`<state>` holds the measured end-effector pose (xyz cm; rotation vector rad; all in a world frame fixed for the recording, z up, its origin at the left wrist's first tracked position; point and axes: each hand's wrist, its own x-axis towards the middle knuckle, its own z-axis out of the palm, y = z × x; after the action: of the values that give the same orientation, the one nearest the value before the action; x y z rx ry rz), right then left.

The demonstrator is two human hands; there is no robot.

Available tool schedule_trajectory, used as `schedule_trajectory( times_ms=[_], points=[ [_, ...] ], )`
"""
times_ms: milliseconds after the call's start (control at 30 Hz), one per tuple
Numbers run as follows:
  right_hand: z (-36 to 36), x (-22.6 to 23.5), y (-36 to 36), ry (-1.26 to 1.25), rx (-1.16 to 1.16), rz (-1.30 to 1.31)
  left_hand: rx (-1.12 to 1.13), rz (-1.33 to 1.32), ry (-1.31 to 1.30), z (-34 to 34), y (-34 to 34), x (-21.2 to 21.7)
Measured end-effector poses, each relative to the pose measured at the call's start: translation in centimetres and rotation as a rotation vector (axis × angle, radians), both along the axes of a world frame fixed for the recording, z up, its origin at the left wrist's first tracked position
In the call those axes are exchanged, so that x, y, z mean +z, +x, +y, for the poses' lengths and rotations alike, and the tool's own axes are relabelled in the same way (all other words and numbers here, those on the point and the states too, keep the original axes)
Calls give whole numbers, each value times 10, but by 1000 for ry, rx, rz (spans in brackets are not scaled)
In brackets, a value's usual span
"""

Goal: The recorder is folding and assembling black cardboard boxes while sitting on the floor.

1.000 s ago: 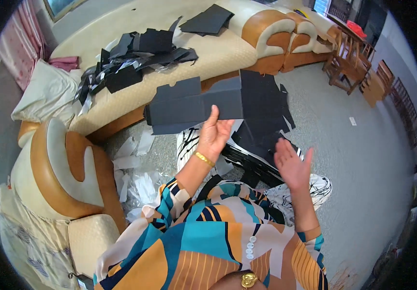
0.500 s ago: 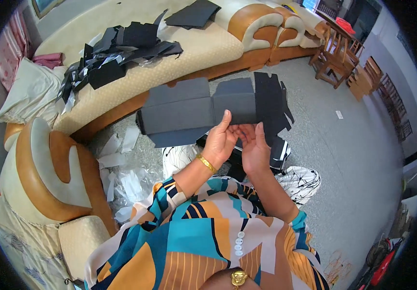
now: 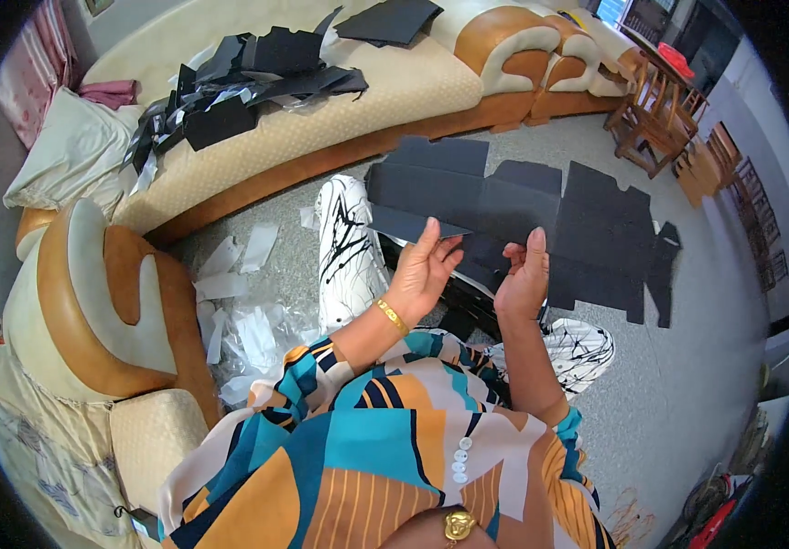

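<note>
A flat, unfolded black cardboard box blank (image 3: 523, 201) with notched flaps stretches out in front of me above my knees. My left hand (image 3: 420, 279) pinches its near edge, the thumb over a flap and the fingers partly curled under. On the near edge further right, my right hand (image 3: 524, 279) grips the blank with the thumb up; some of its fingers are hidden. Below the blank, between my legs, more dark things with pale edges (image 3: 468, 297) show only in part.
A long cream and tan sofa (image 3: 394, 87) runs across the back, with a heap of black cardboard pieces (image 3: 239, 82) on it. Paper scraps and clear plastic (image 3: 253, 339) lie on the floor at left, beside a sofa armrest (image 3: 92, 302). Wooden chairs (image 3: 655, 119) stand far right.
The blank has shifted right and spread out, its right-hand panels now facing up flat. My right hand has moved right, away from the left hand.
</note>
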<state>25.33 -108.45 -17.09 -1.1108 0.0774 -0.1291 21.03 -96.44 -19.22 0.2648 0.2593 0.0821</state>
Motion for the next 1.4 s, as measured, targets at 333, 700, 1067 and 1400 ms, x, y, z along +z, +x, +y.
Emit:
schedule_trajectory(
  times_ms=[333,700,1067,1400],
  points=[
    [-13,-7,10,-23,-63,6,40,-277,12,23,-11,22],
    [-30,-48,75,300,147,164,-28,137,-97,55,90,-58],
    [-19,-236,151,252,-24,534,-51,591,137,58,181,-207],
    [-20,-329,111,287,134,904,-11,787,64,84,153,-337]
  ],
)
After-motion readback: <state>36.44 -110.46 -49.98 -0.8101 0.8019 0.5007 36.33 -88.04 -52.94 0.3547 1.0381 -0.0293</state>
